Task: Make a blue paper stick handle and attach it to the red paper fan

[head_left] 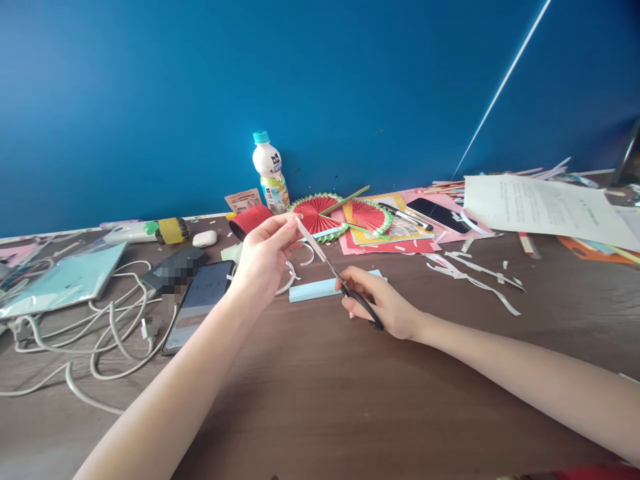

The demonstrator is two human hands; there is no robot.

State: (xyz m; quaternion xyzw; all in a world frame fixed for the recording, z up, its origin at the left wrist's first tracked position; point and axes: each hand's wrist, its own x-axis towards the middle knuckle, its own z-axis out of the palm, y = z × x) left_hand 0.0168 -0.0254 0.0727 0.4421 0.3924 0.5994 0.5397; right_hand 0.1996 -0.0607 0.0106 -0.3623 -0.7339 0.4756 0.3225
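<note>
My right hand (383, 303) grips black-handled scissors (333, 267), their blades pointing up and left. My left hand (263, 257) pinches a thin white paper strip (301, 226) right at the blade tips, above the brown table. A folded light blue paper (315, 289) lies on the table just under the scissors. Behind them lie two red-and-green pleated paper fans (345, 215) shaped like watermelon slices.
A white drink bottle (270, 172) stands by the blue wall. A phone (197, 303), white cables (107, 327), an earbud case (205, 238) and a pale blue sheet (63, 280) lie at left. Paper scraps (475, 270), a second phone (440, 213) and a printed sheet (540, 207) lie at right.
</note>
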